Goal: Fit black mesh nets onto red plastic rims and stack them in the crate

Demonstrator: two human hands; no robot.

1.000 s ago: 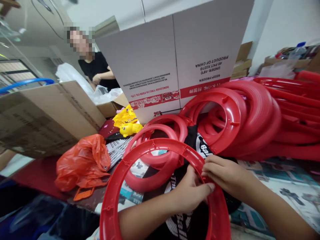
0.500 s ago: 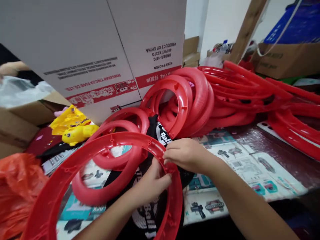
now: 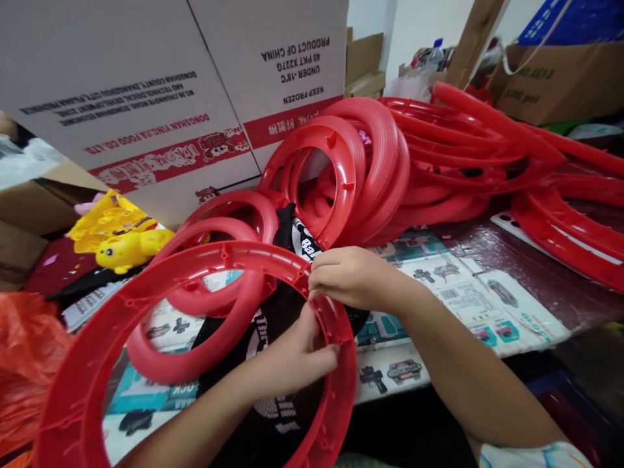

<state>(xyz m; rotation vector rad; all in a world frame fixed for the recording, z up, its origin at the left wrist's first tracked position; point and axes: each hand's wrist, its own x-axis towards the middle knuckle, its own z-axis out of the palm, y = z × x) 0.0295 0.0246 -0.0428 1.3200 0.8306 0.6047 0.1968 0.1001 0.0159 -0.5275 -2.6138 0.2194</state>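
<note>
A large red plastic ring (image 3: 229, 259) with small pegs on its inner face stands tilted close to the camera. My left hand (image 3: 302, 357) reaches through its opening and grips the right side of the rim, thumb on the inner face. Just above, my right hand (image 3: 348, 279) pinches the upper right part of the same rim with bent fingers. Behind the ring lies a black cloth with white lettering (image 3: 305, 240). Smaller red rings (image 3: 170, 367) rest on the printed sheet beyond it.
Red rings and curved pieces (image 3: 385, 162) are heaped at the back. A white carton (image 3: 160, 78) stands behind them. Yellow toy (image 3: 129, 250) and orange plastic bag (image 3: 29, 364) are at left. The printed sheet (image 3: 468, 299) covers part of the table.
The view has shifted, so the carton and heap sit higher and further left. Both hands keep their hold on the large ring; a patterned sleeve now shows at lower right.
</note>
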